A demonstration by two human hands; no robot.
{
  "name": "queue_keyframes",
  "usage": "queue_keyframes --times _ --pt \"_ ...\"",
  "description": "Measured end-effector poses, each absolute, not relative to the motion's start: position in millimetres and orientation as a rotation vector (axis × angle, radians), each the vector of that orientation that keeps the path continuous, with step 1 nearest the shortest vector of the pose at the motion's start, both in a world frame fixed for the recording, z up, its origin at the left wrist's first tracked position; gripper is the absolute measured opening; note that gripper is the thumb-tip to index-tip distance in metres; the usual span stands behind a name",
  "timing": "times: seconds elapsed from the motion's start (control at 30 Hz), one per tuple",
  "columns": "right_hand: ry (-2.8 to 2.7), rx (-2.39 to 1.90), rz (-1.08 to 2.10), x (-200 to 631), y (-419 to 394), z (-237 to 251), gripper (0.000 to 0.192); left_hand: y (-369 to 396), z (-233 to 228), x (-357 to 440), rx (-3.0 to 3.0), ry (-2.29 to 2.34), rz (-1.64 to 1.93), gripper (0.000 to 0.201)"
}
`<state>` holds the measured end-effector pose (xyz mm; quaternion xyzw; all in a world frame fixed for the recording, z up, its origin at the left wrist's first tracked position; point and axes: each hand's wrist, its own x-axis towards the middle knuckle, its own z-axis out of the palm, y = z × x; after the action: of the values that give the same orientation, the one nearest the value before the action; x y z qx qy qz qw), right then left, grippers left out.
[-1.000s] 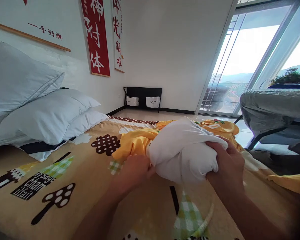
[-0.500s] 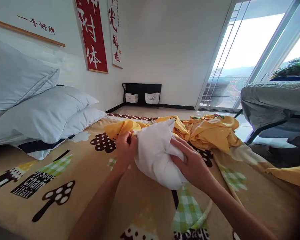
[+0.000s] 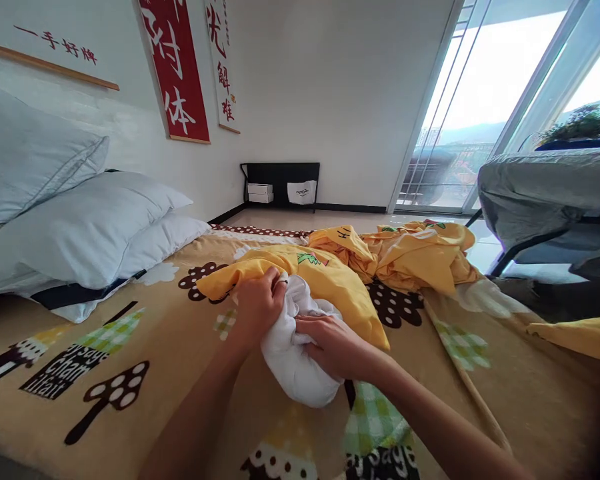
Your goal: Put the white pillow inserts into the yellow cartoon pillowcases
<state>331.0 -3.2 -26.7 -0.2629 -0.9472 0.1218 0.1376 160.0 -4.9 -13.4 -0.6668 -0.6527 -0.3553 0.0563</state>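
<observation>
A white pillow (image 3: 300, 373) lies bunched up on the bed in front of me, its near end rounded and its top folded in. Just beyond it spreads a yellow pillowcase (image 3: 345, 287) with a green and pink print, puffed up over part of the pillow. My left hand (image 3: 260, 300) is closed on the pillowcase's edge where it meets the white fabric; its fingertips are partly hidden. On the other side, my right hand (image 3: 330, 343) grips the pillow, fingers sunk into the folds.
Crumpled yellow bedding (image 3: 420, 257) lies at the bed's far right edge. Several white pillows (image 3: 90, 220) are stacked at the left by the wall. A patterned tan blanket (image 3: 180, 373) covers the bed. A grey-covered piece of furniture (image 3: 545, 187) stands at the right near the glass door.
The white pillow has been lowered towards me and squashed smaller. More of the yellow pillowcase now shows, spread out beyond it. My right hand has moved left and pressed into the folds.
</observation>
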Motion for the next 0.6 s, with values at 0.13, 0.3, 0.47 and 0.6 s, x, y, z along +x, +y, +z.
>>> queue_keyframes --times 0.13,0.3,0.47,0.6 --pt "-2.739 -0.867 0.292 333 4 -21 0.017 -16 -15 169 -2.074 -1.811 -0.871 0.015" --pt "-2.472 -0.963 0.248 353 15 -11 0.028 -21 -20 177 -2.151 -1.596 -0.860 0.020" --pt "-2.483 -0.887 0.172 353 16 -17 0.024 -20 -24 190 -2.165 -1.638 -0.909 0.022" --pt "-2.665 -0.647 0.114 334 11 -31 0.021 -21 -17 183 -2.076 -1.732 -0.882 0.025"
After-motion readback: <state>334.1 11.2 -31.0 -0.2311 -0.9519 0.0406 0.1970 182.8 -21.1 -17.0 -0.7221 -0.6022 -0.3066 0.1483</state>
